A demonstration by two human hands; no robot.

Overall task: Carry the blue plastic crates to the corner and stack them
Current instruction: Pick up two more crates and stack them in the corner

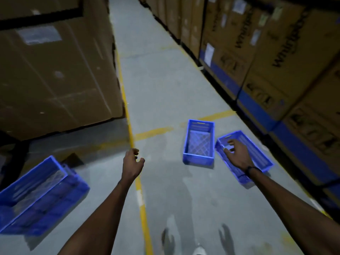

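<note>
Both hands empty, fingers loosely spread: right hand (237, 153) over tilted crate (257, 155); left hand (132, 162) left of it; grip opposite rims, lift level.

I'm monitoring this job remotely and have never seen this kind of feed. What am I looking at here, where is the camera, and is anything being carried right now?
There is no machine: this is one wide-angle camera worn on a person's head, looking forward and down, so the two bare arms entering from the bottom are the wearer's own. The scene is a warehouse aisle with a grey floor marked by yellow lines, and stacked cardboard boxes on both sides. Three blue plastic crates are in view: one at lower left, blurred, one in the middle, and one on the right. The left hand is in the air with loosely curled fingers, holding nothing. The right hand reaches over the right crate with fingers spread; whether it touches the rim is unclear. Nothing is being carried.
</note>
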